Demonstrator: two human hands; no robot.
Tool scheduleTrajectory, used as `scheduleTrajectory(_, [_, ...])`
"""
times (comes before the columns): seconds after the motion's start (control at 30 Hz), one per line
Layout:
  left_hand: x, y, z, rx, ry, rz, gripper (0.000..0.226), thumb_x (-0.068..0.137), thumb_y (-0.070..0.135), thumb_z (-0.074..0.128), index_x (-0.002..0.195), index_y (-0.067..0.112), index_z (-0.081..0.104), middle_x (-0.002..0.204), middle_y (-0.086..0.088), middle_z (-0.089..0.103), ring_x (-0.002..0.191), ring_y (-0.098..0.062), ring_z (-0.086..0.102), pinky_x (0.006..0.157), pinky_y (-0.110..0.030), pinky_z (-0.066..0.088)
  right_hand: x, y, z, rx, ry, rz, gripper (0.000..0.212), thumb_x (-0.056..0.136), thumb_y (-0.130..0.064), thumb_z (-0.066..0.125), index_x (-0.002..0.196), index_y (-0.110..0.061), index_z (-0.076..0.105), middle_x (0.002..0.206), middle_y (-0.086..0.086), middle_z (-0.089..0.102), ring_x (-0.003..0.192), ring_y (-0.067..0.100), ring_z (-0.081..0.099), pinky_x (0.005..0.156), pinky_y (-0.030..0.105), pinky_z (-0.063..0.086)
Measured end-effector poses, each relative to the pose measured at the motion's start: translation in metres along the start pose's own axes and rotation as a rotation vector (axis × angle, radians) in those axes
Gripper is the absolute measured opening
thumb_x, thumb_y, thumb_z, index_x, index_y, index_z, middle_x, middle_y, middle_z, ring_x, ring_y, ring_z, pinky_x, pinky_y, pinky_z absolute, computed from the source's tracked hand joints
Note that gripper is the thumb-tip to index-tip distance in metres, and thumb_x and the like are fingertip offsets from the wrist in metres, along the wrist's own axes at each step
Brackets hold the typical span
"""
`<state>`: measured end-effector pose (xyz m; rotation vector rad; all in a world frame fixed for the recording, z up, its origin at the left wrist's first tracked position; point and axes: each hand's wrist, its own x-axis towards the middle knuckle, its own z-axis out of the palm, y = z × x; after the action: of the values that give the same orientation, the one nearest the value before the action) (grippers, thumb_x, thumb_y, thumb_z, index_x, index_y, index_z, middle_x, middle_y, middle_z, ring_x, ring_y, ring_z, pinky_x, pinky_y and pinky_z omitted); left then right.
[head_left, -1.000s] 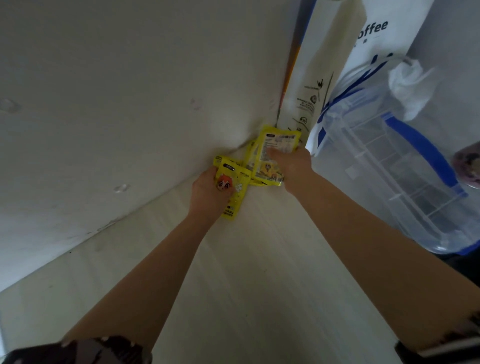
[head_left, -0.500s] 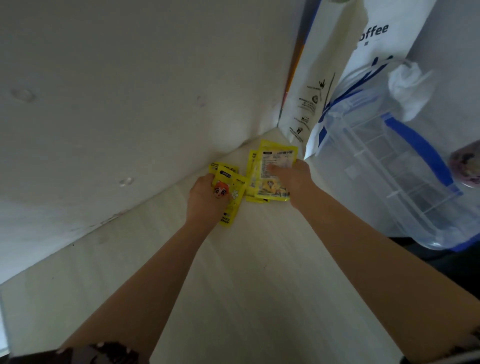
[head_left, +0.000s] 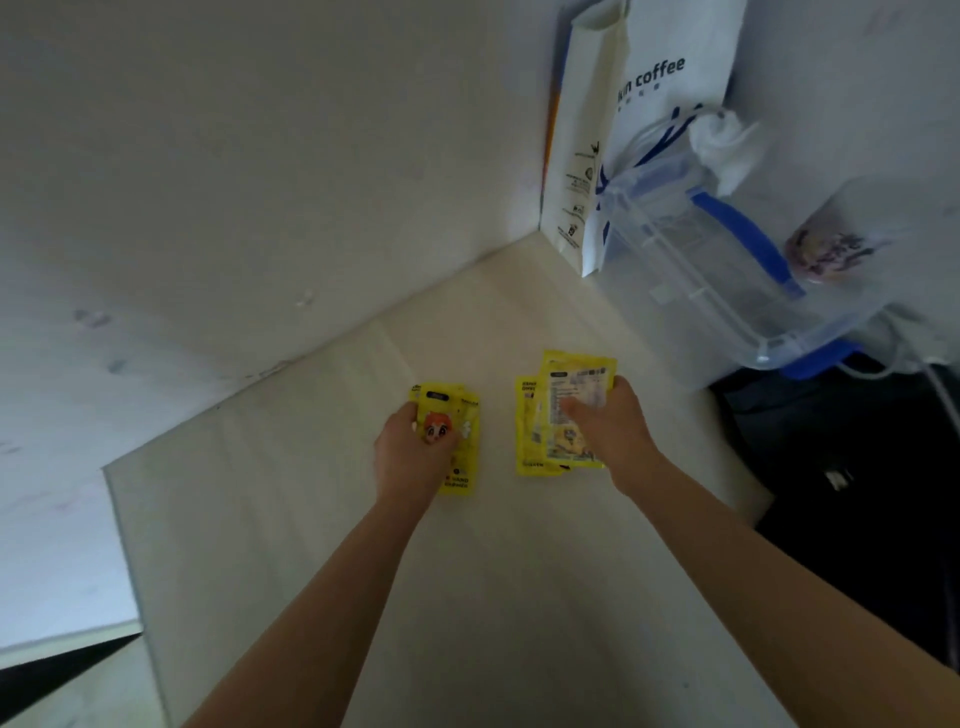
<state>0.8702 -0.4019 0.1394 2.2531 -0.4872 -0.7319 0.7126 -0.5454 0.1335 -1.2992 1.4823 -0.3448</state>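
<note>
Here the left grip (head_left: 410, 452) curls round a yellow cartoon-face packet (head_left: 462, 467) lying on the white counter (head_left: 493, 597). Nearby, not touching it, the right grip (head_left: 610, 431) pinches a small stack of yellow packets (head_left: 532, 431).

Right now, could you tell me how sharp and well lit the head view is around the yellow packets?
Head view: dim, flat light, no glare; wide-angle bending at the edges; print on the label-side packets in the right hand is smeared; the cartoon-face packet in the left hand reads clearer.
</note>
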Motion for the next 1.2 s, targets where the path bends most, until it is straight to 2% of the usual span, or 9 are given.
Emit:
scheduleTrajectory(0.13, [-0.057,-0.014,-0.007,-0.096,-0.031,-0.008,0.022,0.071,0.027,0.077,0.087,0.024,0.063,0.084,0.001,0.068,0.075,-0.019,0.067,0.068,-0.043,0.059,-0.057,0.031,-0.014,-0.008,-0.011,-0.006,0.032,0.085,-0.016,0.067,0.113,-0.011,0.051,0.111,0.008,0.061,0.096,0.024,0.061,0.079,0.033,0.050])
scheduleTrajectory(0.3, [-0.117,-0.043,-0.011,-0.161,-0.109,0.003,0.027,0.067,0.026,0.079,0.085,0.029,0.060,0.082,0.005,0.069,0.076,-0.019,0.068,0.066,-0.049,0.059,-0.125,0.067,-0.029,-0.061,-0.031,-0.024,0.033,0.085,-0.017,0.067,0.113,-0.012,0.051,0.108,0.005,0.060,0.098,0.024,0.059,0.086,0.037,0.051])
scheduleTrajectory(0.43, [-0.158,-0.060,-0.012,-0.194,-0.116,0.007,0.037,0.070,0.016,0.081,0.099,0.025,0.058,0.090,0.006,0.066,0.082,-0.018,0.067,0.070,-0.049,0.059,-0.175,0.100,-0.038,-0.062,-0.030,-0.021,0.030,0.086,-0.016,0.066,0.112,-0.013,0.051,0.108,0.005,0.062,0.098,0.025,0.062,0.086,0.043,0.054])
scheduleTrajectory(0.63, [-0.207,-0.095,-0.020,-0.192,-0.232,0.064,0.042,0.073,0.011,0.079,0.107,0.024,0.057,0.095,0.004,0.067,0.083,-0.018,0.069,0.068,-0.046,0.060,-0.240,0.143,-0.039,-0.048,0.052,0.005,0.029,0.087,-0.015,0.065,0.112,-0.010,0.051,0.104,0.004,0.061,0.091,0.023,0.060,0.074,0.028,0.046])
scheduleTrajectory(0.8, [-0.235,-0.139,-0.034,-0.117,-0.344,0.167,0.040,0.075,0.011,0.077,0.105,0.026,0.054,0.094,0.005,0.067,0.080,-0.013,0.069,0.066,-0.041,0.061,-0.296,0.177,-0.019,-0.027,0.126,0.042,0.034,0.086,-0.016,0.066,0.116,-0.011,0.052,0.104,0.003,0.062,0.090,0.020,0.059,0.071,0.024,0.041])
scheduleTrajectory(0.9, [-0.258,-0.163,-0.049,-0.099,-0.406,0.218,0.037,0.077,0.010,0.075,0.104,0.023,0.052,0.093,0.003,0.067,0.077,-0.010,0.068,0.060,-0.032,0.060,-0.335,0.200,-0.005,-0.024,0.173,0.065,0.035,0.084,-0.020,0.068,0.115,-0.012,0.053,0.099,-0.001,0.060,0.089,0.020,0.058,0.074,0.028,0.045])
scheduleTrajectory(1.03, [-0.286,-0.187,-0.062,-0.057,-0.470,0.285,0.037,0.077,0.009,0.074,0.105,0.021,0.052,0.092,0.006,0.064,0.080,-0.012,0.067,0.063,-0.030,0.058,-0.393,0.236,0.003,0.102,0.250,0.136,0.031,0.083,-0.014,0.069,0.111,-0.013,0.055,0.097,0.000,0.067,0.089,0.020,0.066,0.073,0.032,0.054])
scheduleTrajectory(1.2, [-0.326,-0.199,-0.064,-0.023,-0.606,0.350,0.037,0.078,0.011,0.075,0.106,0.023,0.053,0.092,0.008,0.064,0.079,-0.007,0.066,0.064,-0.027,0.057,-0.457,0.281,0.001,0.167,0.367,0.245,0.032,0.080,-0.018,0.070,0.109,-0.018,0.057,0.097,0.000,0.070,0.088,0.020,0.068,0.078,0.044,0.058])
